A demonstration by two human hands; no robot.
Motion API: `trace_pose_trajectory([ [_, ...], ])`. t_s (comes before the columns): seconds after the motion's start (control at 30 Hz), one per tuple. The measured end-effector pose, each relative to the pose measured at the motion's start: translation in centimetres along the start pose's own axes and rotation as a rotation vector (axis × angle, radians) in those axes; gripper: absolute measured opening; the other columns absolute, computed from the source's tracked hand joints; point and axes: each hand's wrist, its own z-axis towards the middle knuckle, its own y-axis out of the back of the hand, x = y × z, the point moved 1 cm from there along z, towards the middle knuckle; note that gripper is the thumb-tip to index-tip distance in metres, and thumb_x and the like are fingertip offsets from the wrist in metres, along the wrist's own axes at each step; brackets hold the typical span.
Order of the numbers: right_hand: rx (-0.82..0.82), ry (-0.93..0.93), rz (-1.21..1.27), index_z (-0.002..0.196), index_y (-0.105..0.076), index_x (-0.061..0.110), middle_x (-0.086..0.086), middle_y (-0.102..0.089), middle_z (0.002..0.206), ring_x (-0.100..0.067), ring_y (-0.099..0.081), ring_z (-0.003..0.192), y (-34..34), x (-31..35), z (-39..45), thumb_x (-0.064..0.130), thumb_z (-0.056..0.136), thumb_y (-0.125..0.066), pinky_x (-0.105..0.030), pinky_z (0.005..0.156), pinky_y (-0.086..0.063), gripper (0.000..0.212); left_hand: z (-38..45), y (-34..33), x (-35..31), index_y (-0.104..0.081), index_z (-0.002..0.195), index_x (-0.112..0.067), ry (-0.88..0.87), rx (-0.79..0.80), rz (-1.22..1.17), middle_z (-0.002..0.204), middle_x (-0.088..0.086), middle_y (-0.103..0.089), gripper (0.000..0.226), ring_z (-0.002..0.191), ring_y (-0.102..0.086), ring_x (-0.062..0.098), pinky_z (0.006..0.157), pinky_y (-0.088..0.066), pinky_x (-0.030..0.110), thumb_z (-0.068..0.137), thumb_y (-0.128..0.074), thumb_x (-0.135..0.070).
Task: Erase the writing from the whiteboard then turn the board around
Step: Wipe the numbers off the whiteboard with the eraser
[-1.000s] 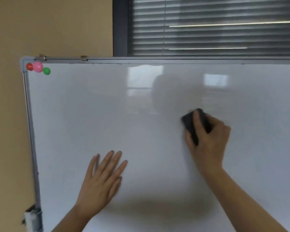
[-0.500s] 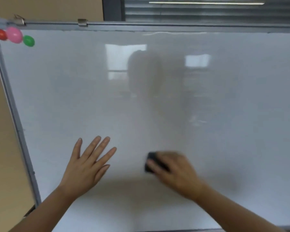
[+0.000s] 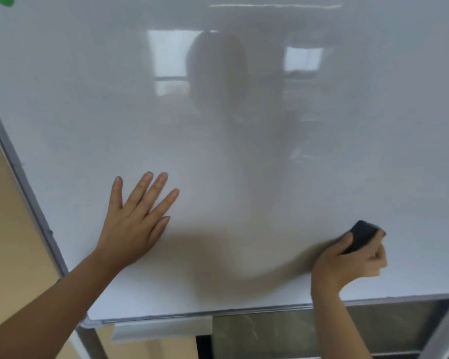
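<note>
My whiteboard [image 3: 244, 151] looks glossy and smooth, mirroring windows; its frame [image 3: 24, 182] is matt grey metal. The eraser [image 3: 360, 235] I grip is matt black.

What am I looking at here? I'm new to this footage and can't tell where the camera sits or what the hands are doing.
The camera is worn on a person's head and looks forward and down, so you see their own bare arms. The left hand lies flat, fingers spread, on a whiteboard. The right hand grips a black eraser pressed to the board near its lower edge. No writing shows on the visible surface. A green magnet peeks in at top left.
</note>
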Motion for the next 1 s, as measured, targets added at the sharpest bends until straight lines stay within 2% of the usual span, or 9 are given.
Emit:
trace_pose_trajectory([
  [0.23,0.165,0.266,0.027,0.143,-0.036,0.009,-0.021,-0.035,0.139,-0.04,-0.035,0.118,-0.4,2.3,-6.6,0.019,0.094,-0.052,-0.051,0.099,-0.04,0.052,-0.1,0.5,0.1,-0.031,0.151,-0.017,-0.004,0.016,-0.023,0.165,0.009,-0.009,0.05,0.151,-0.011,0.027,0.114,-0.013,0.062,0.104,-0.035,-0.034],
  [0.3,0.182,0.334,0.042,0.141,-0.04,0.012,-0.018,-0.037,0.139,-0.035,-0.035,0.119,-0.7,3.9,-6.3,0.013,0.093,-0.059,-0.047,0.1,-0.04,0.051,0.0,0.7,0.1,-0.033,0.15,-0.017,-0.002,0.01,-0.031,0.165,0.008,-0.009,0.05,0.151,-0.011,0.026,0.114,-0.014,0.061,0.103,-0.036,-0.034],
  [0.37,0.224,0.367,0.077,0.139,-0.045,0.014,-0.015,-0.04,0.137,-0.027,-0.036,0.119,-0.9,5.9,-5.0,0.012,0.092,-0.063,-0.033,0.108,-0.035,0.05,0.1,0.7,0.0,-0.033,0.15,-0.017,-0.004,0.018,-0.035,0.165,0.008,-0.01,0.049,0.151,-0.012,0.026,0.115,-0.015,0.061,0.103,-0.036,-0.034],
  [0.43,0.199,0.542,0.123,0.137,-0.046,0.006,-0.02,-0.043,0.132,-0.029,-0.039,0.115,-1.2,8.1,-3.8,0.013,0.09,-0.061,-0.016,0.108,-0.024,0.05,0.0,0.8,0.1,-0.033,0.151,-0.017,-0.014,0.021,-0.028,0.164,0.008,-0.011,0.05,0.151,-0.013,0.027,0.115,-0.016,0.06,0.103,-0.036,-0.034],
  [0.47,0.187,0.607,0.138,0.137,-0.045,0.004,-0.024,-0.044,0.13,-0.033,-0.04,0.114,-1.5,9.4,-3.2,0.013,0.09,-0.061,-0.015,0.107,-0.021,0.051,-0.1,0.9,0.2,-0.032,0.151,-0.017,-0.018,0.022,-0.025,0.164,0.008,-0.012,0.051,0.151,-0.014,0.026,0.115,-0.016,0.06,0.103,-0.036,-0.034],
  [0.6,0.094,0.742,0.185,0.133,-0.053,0.0,-0.032,-0.049,0.123,-0.037,-0.043,0.109,-2.3,15.1,0.2,0.015,0.091,-0.065,-0.034,0.097,-0.035,0.046,-0.2,1.5,0.7,-0.03,0.152,-0.018,-0.058,0.015,-0.014,0.164,0.006,-0.013,0.053,0.151,-0.013,0.024,0.115,-0.017,0.059,0.102,-0.037,-0.034],
  [0.8,-0.078,0.68,0.149,0.14,-0.048,0.006,-0.025,-0.047,0.13,-0.039,-0.045,0.107,-2.7,20.3,5.1,0.025,0.097,-0.055,-0.043,0.093,-0.041,0.048,0.9,3.5,2.0,-0.036,0.149,-0.016,-0.012,-0.039,-0.055,0.159,0.01,-0.027,0.048,0.15,-0.018,0.026,0.116,-0.018,0.059,0.104,-0.038,-0.032],
  [0.9,-0.041,0.665,0.118,0.141,-0.047,0.009,-0.022,-0.047,0.133,-0.035,-0.043,0.111,-3.9,21.0,4.6,0.027,0.096,-0.055,-0.038,0.096,-0.039,0.049,1.2,3.8,3.3,-0.034,0.15,-0.015,0.022,-0.038,-0.036,0.159,0.01,-0.026,0.05,0.15,-0.017,0.027,0.116,-0.018,0.06,0.103,-0.039,-0.032],
  [1.0,-0.051,0.694,0.106,0.138,-0.05,0.008,-0.022,-0.052,0.128,-0.032,-0.044,0.107,-4.7,22.2,3.0,0.023,0.094,-0.057,-0.03,0.09,-0.033,0.047,1.4,3.7,4.5,-0.034,0.15,-0.014,0.077,-0.051,-0.013,0.159,0.011,-0.027,0.052,0.15,-0.017,0.028,0.117,-0.014,0.058,0.102,-0.04,-0.032],
])
